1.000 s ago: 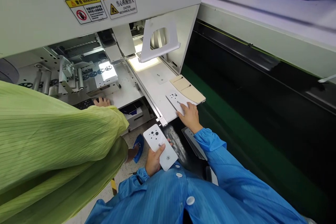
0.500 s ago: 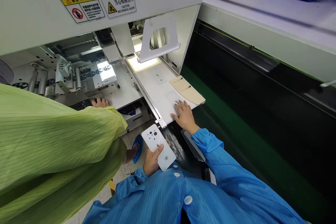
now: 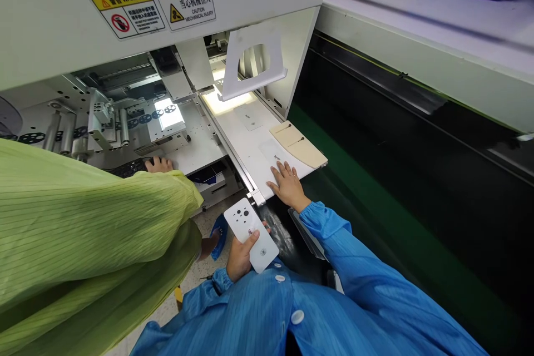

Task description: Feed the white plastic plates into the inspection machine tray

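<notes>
Close to my body, my left hand (image 3: 239, 257) grips a white phone back cover (image 3: 263, 258) by its edges, thumb on top. The cover has several dark camera holes at its upper end and a small round mark lower down. My right hand (image 3: 288, 186) lies with its fingers spread at the near end of a white conveyor belt (image 3: 246, 147). Its fingertips touch or hover over the near part of a pale, thin phone back cover (image 3: 269, 149); actual contact is hard to make out. Further up the belt rests another such cover (image 3: 249, 117).
A beige plate (image 3: 298, 144) borders the belt's right side. A white bracket (image 3: 252, 67) overhangs its lit far end. On the left, a co-worker in a green smock (image 3: 95, 233) has a hand (image 3: 159, 164) by a black keyboard (image 3: 127, 168). Dark panels (image 3: 306, 233) stand below my right forearm.
My right hand has shifted slightly left, and the cover at its fingertips has moved a little up the belt. My left hand still holds its cover in nearly the same place.
</notes>
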Demonstrator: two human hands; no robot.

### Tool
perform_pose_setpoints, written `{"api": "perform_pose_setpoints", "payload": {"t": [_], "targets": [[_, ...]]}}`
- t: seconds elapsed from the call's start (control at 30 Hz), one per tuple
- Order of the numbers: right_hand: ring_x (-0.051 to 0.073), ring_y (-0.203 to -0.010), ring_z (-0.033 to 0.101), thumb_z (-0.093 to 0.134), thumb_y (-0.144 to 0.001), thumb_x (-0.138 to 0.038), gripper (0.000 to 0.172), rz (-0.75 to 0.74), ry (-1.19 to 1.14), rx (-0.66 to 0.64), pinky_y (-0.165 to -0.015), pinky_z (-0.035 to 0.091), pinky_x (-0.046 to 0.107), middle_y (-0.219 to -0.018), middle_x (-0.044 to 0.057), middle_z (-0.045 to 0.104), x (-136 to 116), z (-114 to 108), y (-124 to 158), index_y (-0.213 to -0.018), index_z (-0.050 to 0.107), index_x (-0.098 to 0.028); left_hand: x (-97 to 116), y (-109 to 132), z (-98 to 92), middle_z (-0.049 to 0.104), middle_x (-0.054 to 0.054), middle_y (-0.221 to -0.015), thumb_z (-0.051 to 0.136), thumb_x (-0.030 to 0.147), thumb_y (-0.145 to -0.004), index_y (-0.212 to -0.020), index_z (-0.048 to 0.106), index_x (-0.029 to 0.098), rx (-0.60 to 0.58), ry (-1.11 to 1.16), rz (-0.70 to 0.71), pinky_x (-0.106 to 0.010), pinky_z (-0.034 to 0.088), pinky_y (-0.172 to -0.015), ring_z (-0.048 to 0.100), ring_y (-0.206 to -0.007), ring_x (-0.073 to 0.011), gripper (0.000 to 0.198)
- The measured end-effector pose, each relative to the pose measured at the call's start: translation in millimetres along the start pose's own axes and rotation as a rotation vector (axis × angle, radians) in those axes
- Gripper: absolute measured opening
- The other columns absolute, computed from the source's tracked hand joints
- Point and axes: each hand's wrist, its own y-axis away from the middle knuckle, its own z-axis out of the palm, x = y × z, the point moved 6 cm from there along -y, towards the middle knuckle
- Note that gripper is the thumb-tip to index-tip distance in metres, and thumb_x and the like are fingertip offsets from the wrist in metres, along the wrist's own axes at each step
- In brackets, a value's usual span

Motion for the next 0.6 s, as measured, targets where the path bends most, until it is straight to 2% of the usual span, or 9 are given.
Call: {"api": "perform_pose_setpoints", "payload": {"t": [0.6], "targets": [[0.034,-0.137,0.017,0.035,-0.091,-0.049,0.058,0.026,-0.008,-0.023,-0.109,0.017,0.05,-0.148,0.013,0.026,4.3,-2.3,-8.0,-0.137,0.038,-0.013,-3.1,-5.9,0.6,0.069,-0.017,-0.103,0.078,0.037,-0.059,-0.097,0.065,0.011,-0.018,-0.014,-0.001,-0.046,0.05,-0.086,0.061,-0.102,-0.0341,0.048]]}}
